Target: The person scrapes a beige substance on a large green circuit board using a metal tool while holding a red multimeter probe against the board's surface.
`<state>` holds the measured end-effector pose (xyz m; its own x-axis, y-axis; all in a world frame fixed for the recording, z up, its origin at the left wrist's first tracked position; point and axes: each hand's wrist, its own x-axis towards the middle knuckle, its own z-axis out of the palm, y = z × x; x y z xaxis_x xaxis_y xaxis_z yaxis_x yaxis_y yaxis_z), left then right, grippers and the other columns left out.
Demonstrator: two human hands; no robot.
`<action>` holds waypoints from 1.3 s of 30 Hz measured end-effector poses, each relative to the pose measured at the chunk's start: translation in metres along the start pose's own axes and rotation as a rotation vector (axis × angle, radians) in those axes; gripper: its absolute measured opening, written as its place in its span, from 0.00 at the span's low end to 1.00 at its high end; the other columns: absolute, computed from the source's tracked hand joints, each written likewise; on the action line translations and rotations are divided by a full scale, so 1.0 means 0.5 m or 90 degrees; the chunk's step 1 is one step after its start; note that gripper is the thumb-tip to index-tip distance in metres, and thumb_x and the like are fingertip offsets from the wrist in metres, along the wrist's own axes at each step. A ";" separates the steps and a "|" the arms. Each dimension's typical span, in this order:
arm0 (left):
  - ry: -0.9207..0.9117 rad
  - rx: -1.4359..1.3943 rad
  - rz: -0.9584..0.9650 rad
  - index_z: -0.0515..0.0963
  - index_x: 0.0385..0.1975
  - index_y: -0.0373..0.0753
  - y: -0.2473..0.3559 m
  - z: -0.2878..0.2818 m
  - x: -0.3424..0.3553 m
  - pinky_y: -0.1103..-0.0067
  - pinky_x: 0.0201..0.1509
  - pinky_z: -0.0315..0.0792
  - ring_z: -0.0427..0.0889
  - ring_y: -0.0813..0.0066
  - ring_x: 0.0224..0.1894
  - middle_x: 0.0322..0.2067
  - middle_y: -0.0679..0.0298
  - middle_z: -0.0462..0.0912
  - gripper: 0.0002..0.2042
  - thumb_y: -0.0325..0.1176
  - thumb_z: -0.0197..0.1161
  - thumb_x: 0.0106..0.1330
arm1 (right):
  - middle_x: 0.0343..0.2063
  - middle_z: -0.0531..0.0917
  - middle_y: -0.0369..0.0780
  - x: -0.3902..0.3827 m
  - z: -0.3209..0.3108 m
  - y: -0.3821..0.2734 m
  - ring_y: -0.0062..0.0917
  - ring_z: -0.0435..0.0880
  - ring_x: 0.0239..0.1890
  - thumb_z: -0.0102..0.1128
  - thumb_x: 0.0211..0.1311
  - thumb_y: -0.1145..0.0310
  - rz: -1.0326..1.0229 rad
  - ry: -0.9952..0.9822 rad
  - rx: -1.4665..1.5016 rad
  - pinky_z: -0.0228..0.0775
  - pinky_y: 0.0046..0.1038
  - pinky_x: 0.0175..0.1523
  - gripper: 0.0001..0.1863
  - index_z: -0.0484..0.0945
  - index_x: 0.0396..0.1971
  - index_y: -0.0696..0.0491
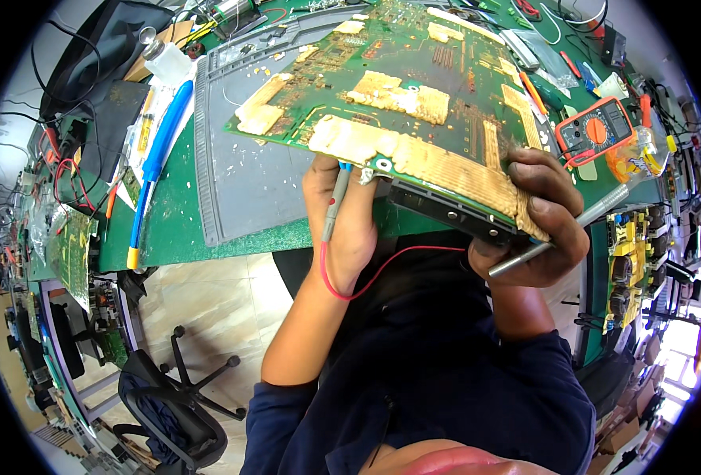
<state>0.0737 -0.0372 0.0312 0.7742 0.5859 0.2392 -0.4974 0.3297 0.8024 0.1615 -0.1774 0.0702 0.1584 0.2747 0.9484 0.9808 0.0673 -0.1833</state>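
Big green circuit board (469,103) held tilted over the tabletop's (279,236) near edge.
Right hand (552,222) is clamped around its near right corner, silver rod (604,204) tucked in there too. Left hand (350,218) is underneath with a grey probe (336,198) against it; fingertips are hidden, so can't tell its grip.

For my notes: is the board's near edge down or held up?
Held up: the right hand grips the board; the left hand shows beneath.
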 end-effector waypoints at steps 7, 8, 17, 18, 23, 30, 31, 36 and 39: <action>0.053 0.142 0.076 0.71 0.40 0.32 0.026 0.045 0.009 0.88 0.35 0.66 0.71 0.84 0.32 0.33 0.66 0.72 0.11 0.25 0.58 0.57 | 0.36 0.75 0.47 0.028 -0.005 0.008 0.37 0.78 0.39 0.63 0.50 0.57 0.011 0.027 0.016 0.71 0.35 0.45 0.26 0.61 0.42 0.53; 0.059 0.123 0.092 0.71 0.37 0.31 0.029 0.056 0.020 0.88 0.31 0.66 0.71 0.84 0.29 0.32 0.65 0.71 0.10 0.23 0.59 0.55 | 0.36 0.75 0.49 0.033 -0.007 0.013 0.36 0.78 0.39 0.62 0.52 0.59 0.009 0.037 0.015 0.71 0.35 0.46 0.25 0.61 0.42 0.55; 0.135 0.295 0.391 0.71 0.30 0.36 0.013 0.078 0.078 0.86 0.30 0.66 0.71 0.80 0.30 0.30 0.65 0.71 0.11 0.24 0.67 0.49 | 0.35 0.77 0.53 0.078 -0.015 0.037 0.33 0.79 0.38 0.56 0.58 0.63 -0.003 0.101 0.012 0.70 0.33 0.47 0.21 0.61 0.42 0.60; 0.142 0.275 0.425 0.72 0.29 0.36 0.011 0.083 0.081 0.85 0.29 0.66 0.71 0.77 0.29 0.29 0.63 0.70 0.12 0.23 0.68 0.47 | 0.34 0.77 0.53 0.082 -0.012 0.035 0.33 0.79 0.38 0.56 0.58 0.63 -0.001 0.104 0.004 0.70 0.32 0.47 0.21 0.61 0.42 0.60; 0.166 0.232 0.508 0.75 0.31 0.34 0.009 0.098 0.082 0.85 0.28 0.67 0.71 0.77 0.27 0.30 0.61 0.68 0.13 0.18 0.67 0.45 | 0.33 0.78 0.52 0.083 -0.001 0.031 0.33 0.80 0.37 0.56 0.58 0.60 -0.004 0.117 -0.009 0.71 0.31 0.45 0.21 0.62 0.42 0.58; 0.161 0.237 0.432 0.73 0.38 0.34 0.000 0.095 0.053 0.87 0.31 0.68 0.72 0.79 0.32 0.36 0.60 0.70 0.14 0.20 0.64 0.51 | 0.35 0.77 0.50 0.067 -0.004 0.020 0.34 0.79 0.38 0.56 0.58 0.60 0.007 0.094 -0.044 0.71 0.35 0.47 0.21 0.61 0.42 0.57; 0.172 0.212 0.423 0.73 0.36 0.34 -0.001 0.096 0.052 0.87 0.31 0.67 0.72 0.80 0.30 0.35 0.60 0.70 0.14 0.19 0.64 0.49 | 0.35 0.76 0.50 0.066 -0.003 0.020 0.34 0.79 0.39 0.57 0.57 0.60 0.006 0.090 -0.029 0.71 0.35 0.47 0.21 0.61 0.42 0.57; 0.187 0.182 0.379 0.74 0.34 0.34 -0.018 0.081 0.040 0.88 0.30 0.66 0.71 0.82 0.25 0.35 0.60 0.69 0.14 0.17 0.65 0.47 | 0.36 0.74 0.49 0.047 0.003 0.014 0.36 0.78 0.39 0.60 0.55 0.58 0.010 0.079 0.004 0.72 0.35 0.46 0.24 0.60 0.41 0.56; 0.187 0.177 0.382 0.72 0.36 0.33 -0.026 0.068 0.030 0.87 0.31 0.67 0.72 0.81 0.27 0.36 0.58 0.69 0.15 0.18 0.65 0.48 | 0.35 0.74 0.49 0.043 0.002 0.007 0.37 0.78 0.37 0.61 0.53 0.57 0.008 0.049 -0.014 0.73 0.35 0.44 0.25 0.60 0.41 0.55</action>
<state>0.1050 -0.0579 0.0429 0.2418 0.7950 0.5564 -0.6558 -0.2887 0.6975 0.1681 -0.1705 0.0897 0.1778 0.2012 0.9633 0.9808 0.0437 -0.1902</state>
